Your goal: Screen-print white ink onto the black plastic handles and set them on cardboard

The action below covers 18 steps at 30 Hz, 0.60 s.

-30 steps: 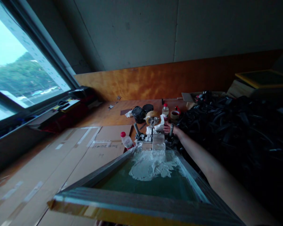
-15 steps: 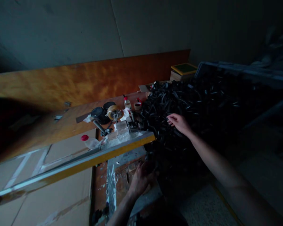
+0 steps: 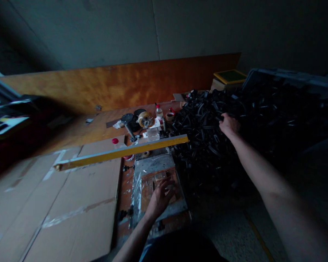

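Note:
My left hand (image 3: 161, 194) is over a small brown jig block (image 3: 146, 185) on a grey metal plate (image 3: 155, 163), its fingers loosely curved and apart. Nothing clear shows in it. My right hand (image 3: 230, 124) reaches to the upper part of a large heap of black plastic pieces (image 3: 205, 134). Its fingers are closed on a black piece (image 3: 219, 117), mostly lost against the dark heap. Across the plate's far end runs a long yellow-sided bar (image 3: 125, 152), apart from both hands.
Flattened cardboard (image 3: 84, 196) covers the left of the bench. Behind the bar are a tape roll (image 3: 146, 120), a red-capped bottle (image 3: 159, 110) and black round containers (image 3: 127, 118). A grey crate (image 3: 287, 74) holds more black pieces at right. A wooden board (image 3: 120, 85) stands behind.
My right hand has moved farther into the heap and closed on a piece. The yellow-sided bar has shifted away from me, uncovering more of the plate. The camera view has turned left.

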{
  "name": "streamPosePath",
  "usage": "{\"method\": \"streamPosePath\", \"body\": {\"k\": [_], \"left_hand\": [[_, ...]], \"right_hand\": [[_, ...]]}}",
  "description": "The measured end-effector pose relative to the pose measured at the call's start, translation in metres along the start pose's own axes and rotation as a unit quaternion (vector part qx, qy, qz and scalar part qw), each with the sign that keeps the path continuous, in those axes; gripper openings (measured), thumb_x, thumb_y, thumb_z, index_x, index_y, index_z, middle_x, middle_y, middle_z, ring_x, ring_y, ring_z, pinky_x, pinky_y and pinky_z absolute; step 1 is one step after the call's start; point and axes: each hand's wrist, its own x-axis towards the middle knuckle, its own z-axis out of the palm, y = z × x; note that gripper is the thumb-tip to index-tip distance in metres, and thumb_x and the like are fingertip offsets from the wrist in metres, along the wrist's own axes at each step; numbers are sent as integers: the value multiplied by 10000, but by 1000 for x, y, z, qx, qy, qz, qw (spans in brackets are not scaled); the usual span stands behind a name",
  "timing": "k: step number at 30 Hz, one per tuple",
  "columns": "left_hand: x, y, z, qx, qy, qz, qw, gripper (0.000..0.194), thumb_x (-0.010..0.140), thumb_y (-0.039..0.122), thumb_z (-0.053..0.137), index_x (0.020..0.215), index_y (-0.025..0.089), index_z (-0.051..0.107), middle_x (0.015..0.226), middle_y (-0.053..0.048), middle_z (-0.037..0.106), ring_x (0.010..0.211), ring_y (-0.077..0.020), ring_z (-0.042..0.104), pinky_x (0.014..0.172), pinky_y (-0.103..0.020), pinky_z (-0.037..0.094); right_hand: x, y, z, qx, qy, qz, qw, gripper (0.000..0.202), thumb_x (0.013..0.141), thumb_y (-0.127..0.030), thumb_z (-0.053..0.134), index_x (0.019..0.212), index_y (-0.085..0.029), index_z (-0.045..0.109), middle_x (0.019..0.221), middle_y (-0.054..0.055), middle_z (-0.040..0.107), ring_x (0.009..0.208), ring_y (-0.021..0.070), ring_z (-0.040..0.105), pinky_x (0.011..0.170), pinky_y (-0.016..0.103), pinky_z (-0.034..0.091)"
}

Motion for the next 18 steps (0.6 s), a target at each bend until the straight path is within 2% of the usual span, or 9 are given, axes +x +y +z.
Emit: {"method": "streamPosePath", "body": {"k": [3, 5, 7, 10, 12, 14, 16, 18], "left_hand": [[-34, -23, -38, -49, 109, -78, 990, 431, 849, 504, 592, 1127, 185, 674, 1334, -120, 594, 1148, -249, 618, 922, -367, 540], [-57, -40, -64, -64, 195, -132, 970, 492, 807, 548, 626, 1108, 161, 675, 1230, -126, 659, 1106, -254, 635, 901, -360, 537], [-76, -55, -86, -76, 257, -177, 947, 565, 773, 584, 645, 1115, 135, 664, 1141, -131, 695, 1003, -242, 664, 839, -335, 539], [-88, -63, -110, -92, 301, -196, 929, 621, 768, 599, 641, 1154, 113, 641, 1055, -122, 709, 856, -198, 668, 732, -286, 523], [-81, -56, -123, -95, 316, -170, 929, 599, 771, 583, 648, 1150, 118, 645, 1009, -104, 709, 853, -182, 656, 723, -268, 510], [-66, -39, -135, -107, 329, -126, 930, 562, 763, 564, 668, 1120, 130, 656, 991, -90, 707, 872, -168, 648, 748, -261, 508], [-46, -16, -148, -133, 344, -73, 927, 556, 755, 552, 684, 1133, 147, 643, 990, -78, 701, 846, -147, 646, 756, -259, 514], [-26, 8, -160, -163, 358, -10, 919, 560, 772, 549, 673, 1179, 170, 608, 972, -64, 692, 794, -127, 642, 729, -250, 520]], "right_hand": [[-21, 1, -4, -62, 12, -38, 997, 380, 875, -215, 572, 1240, -129, 632, 1079, 194, 666, 1049, 283, 600, 918, 444, 424], [-56, 0, 5, -39, -5, -113, 993, 377, 865, -209, 570, 1230, -161, 648, 1105, 158, 661, 1046, 276, 600, 928, 423, 441], [-107, -7, 24, 20, -71, -184, 980, 364, 871, -212, 542, 1215, -196, 662, 1078, 113, 661, 997, 254, 609, 907, 401, 472], [-197, -36, 67, 102, -219, -269, 932, 375, 906, -199, 475, 1226, -248, 663, 996, 73, 647, 898, 206, 613, 841, 344, 507], [-248, -62, 96, 111, -290, -325, 894, 416, 929, -154, 406, 1241, -266, 658, 1007, 71, 638, 915, 192, 601, 832, 316, 504], [-281, -86, 118, 81, -326, -376, 864, 451, 935, -120, 371, 1251, -271, 655, 1014, 75, 636, 944, 195, 583, 838, 307, 492], [-296, -102, 131, 32, -330, -403, 853, 454, 934, -118, 378, 1267, -269, 648, 1020, 87, 635, 960, 211, 565, 838, 315, 482], [-300, -109, 136, -14, -319, -410, 855, 441, 939, -141, 395, 1284, -270, 639, 1029, 101, 634, 966, 227, 551, 839, 329, 472]]}}
